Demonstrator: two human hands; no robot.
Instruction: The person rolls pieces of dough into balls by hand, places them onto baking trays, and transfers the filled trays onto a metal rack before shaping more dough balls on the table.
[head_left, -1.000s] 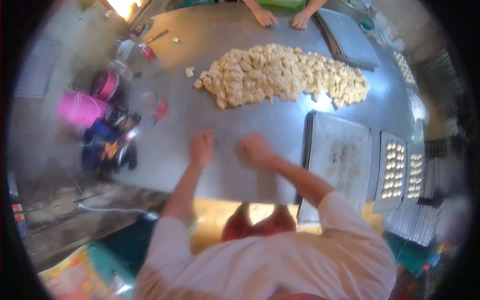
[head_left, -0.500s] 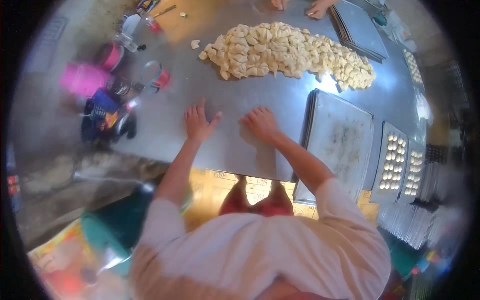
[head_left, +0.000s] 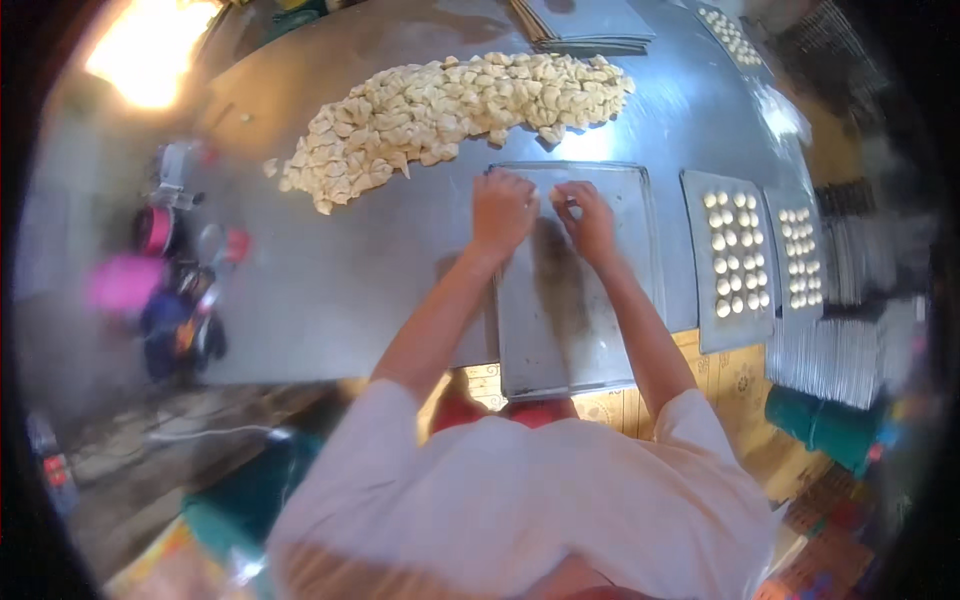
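My left hand [head_left: 503, 212] is over the upper part of a grey metal tray [head_left: 620, 330], fingers curled; what they hold, if anything, is too small to make out. Close beside it, my right hand [head_left: 585, 220] has its fingers bent and pinched, with a small pale bit at the fingertips that I cannot identify. Beyond both hands lies a long heap of pale dough pieces [head_left: 430, 115] on the steel table [head_left: 320, 290]. To the right, flat trays [head_left: 730, 325] carry rows of small round dough balls [head_left: 735, 240].
Pink buckets [head_left: 125, 285] and assorted containers crowd the left edge of the table. A stack of metal sheets [head_left: 590, 40] lies at the back. More stacked trays [head_left: 820, 355] and a green bin [head_left: 815, 425] stand at the right, below the table's edge.
Both hands have shifted up and right from bare steel onto the tray, their spread fingers now curled. The view has turned, and the other person's hands are out of sight.
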